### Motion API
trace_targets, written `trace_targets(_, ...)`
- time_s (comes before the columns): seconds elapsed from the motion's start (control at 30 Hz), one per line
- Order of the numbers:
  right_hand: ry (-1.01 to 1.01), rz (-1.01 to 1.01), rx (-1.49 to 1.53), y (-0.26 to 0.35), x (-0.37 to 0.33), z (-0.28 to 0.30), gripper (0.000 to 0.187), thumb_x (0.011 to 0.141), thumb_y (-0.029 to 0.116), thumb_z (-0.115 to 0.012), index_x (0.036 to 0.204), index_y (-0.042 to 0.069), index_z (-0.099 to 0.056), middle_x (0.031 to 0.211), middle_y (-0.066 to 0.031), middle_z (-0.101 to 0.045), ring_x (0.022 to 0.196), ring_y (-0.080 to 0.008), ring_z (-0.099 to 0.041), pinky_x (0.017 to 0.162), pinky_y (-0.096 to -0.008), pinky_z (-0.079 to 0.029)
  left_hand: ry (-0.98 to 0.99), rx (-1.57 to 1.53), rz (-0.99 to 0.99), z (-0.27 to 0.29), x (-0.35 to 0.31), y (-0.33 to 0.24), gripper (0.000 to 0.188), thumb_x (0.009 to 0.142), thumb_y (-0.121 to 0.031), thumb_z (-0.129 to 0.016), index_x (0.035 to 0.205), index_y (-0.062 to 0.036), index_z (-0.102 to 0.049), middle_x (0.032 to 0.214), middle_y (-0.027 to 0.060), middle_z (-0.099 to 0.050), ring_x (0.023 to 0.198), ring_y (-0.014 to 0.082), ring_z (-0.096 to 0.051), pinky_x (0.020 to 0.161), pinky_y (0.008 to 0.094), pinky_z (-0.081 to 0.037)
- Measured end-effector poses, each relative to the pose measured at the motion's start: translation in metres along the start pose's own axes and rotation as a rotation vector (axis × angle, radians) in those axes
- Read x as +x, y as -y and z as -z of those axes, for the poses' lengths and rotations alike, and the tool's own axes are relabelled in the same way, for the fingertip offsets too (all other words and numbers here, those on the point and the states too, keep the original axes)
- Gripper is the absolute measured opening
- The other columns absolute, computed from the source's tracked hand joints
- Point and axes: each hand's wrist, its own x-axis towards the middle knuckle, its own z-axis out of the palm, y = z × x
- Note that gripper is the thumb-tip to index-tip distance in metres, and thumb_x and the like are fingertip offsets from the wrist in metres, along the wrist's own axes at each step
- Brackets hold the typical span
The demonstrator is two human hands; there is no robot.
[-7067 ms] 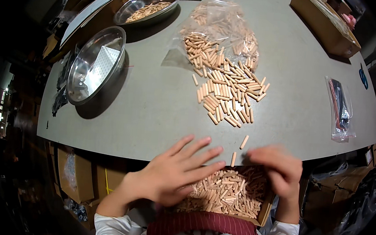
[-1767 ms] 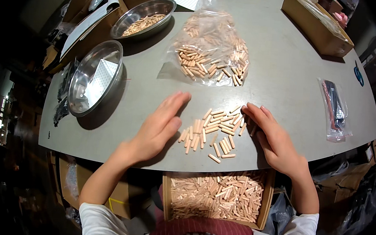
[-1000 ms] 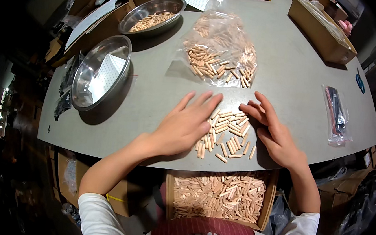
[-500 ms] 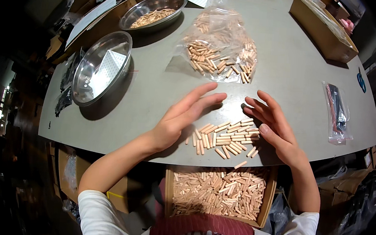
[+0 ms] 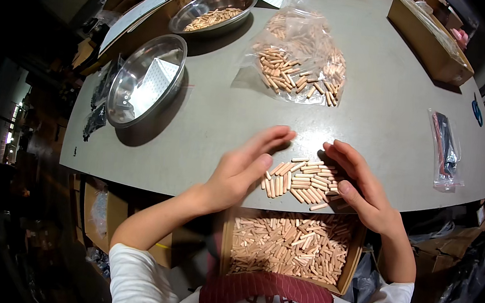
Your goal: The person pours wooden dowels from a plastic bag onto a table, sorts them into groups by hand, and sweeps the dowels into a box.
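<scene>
A loose cluster of wooden dowel pins (image 5: 303,180) lies on the table near its front edge. My left hand (image 5: 241,165) curves around the cluster's left side, fingers stretched forward and thumb apart. On the other side, my right hand (image 5: 363,186) cups the cluster with its thumb and fingers spread, beside the outermost pins. Neither hand grips anything. Below the table edge, right in front of me, a cardboard box (image 5: 227,247) holds a deep layer of the same pins. Beyond my hands lies a clear plastic bag (image 5: 302,48) with many pins inside.
A metal bowl (image 5: 178,81) with a white perforated sheet inside stands at left. Behind it another metal bowl (image 5: 249,16) contains pins. A long cardboard box (image 5: 433,49), blue scissors (image 5: 477,110) and a bagged dark item (image 5: 445,147) lie at right.
Both hands have drawn closer to the cluster and toward me, and the pins sit more tightly together. The whole view has shifted slightly.
</scene>
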Motion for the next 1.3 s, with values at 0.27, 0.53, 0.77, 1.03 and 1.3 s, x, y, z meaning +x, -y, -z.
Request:
trace_targets(0.27, -0.174, 0.008, -0.131, 0.001, 0.001, -0.002, 0.056, 0.106, 0.014, -0.061, 0.156, -0.004, -0.045, 0.159, -0.0211, -0.052, 0.151, -0.031, -0.048, 0.124, -0.0419, -0.036, -0.218, 1.025, -0.317, -0.017, -0.02, -0.004, 0.033, 0.081, -0.014, -0.084, 0.107, -0.0031, -0.066, 0.133, 0.0208, -0.054, 0.127, 0.0422, -0.051, 0.107, 0.0516, -0.042)
trace_targets(0.53, -0.161, 0.074, -0.344, 0.008, 0.0, 0.002, 0.044, 0.103, 0.012, -0.063, 0.145, -0.002, -0.059, 0.158, -0.021, -0.054, 0.149, -0.0327, -0.051, 0.123, -0.0422, -0.038, -0.159, 0.94, -0.356, -0.013, -0.016, -0.004, 0.029, 0.081, -0.011, -0.085, 0.103, -0.0046, -0.067, 0.133, 0.0179, -0.058, 0.133, 0.041, -0.05, 0.11, 0.0504, -0.043)
trace_targets(0.77, -0.165, 0.03, -0.085, -0.001, 0.0, 0.001, 0.054, 0.108, 0.013, -0.055, 0.157, -0.004, -0.044, 0.162, -0.0211, -0.048, 0.15, -0.0321, -0.048, 0.125, -0.0425, -0.036, -0.207, 0.007, -0.007, 0.002, -0.009, -0.007, 0.013, 0.111, -0.019, -0.059, 0.109, -0.0066, -0.057, 0.158, 0.0249, -0.054, 0.162, 0.0345, -0.026, 0.129, 0.0495, -0.021)
trace_targets(1.03, -0.067, 0.009, -0.054, 0.0, 0.005, -0.008, 0.066, 0.113, 0.019, -0.048, 0.168, -0.001, -0.018, 0.167, -0.0257, -0.039, 0.158, -0.0325, -0.037, 0.127, -0.0425, -0.031, -0.073, 0.14, -0.049, -0.015, 0.006, 0.008, 0.014, 0.115, -0.02, -0.049, 0.117, -0.0077, -0.043, 0.158, 0.0374, -0.048, 0.165, 0.0372, -0.013, 0.13, 0.0525, -0.015)
trace_targets(1.3, -0.067, 0.014, 0.035, -0.002, 0.003, -0.008, 0.067, 0.114, 0.021, -0.049, 0.169, 0.001, -0.016, 0.168, -0.0258, -0.039, 0.158, -0.0332, -0.037, 0.127, -0.0429, -0.031, -0.057, 0.134, -0.062, -0.022, 0.002, 0.01, 0.013, 0.115, -0.019, -0.049, 0.118, -0.008, -0.042, 0.155, 0.0342, -0.053, 0.162, 0.0373, -0.025, 0.129, 0.0501, -0.023)
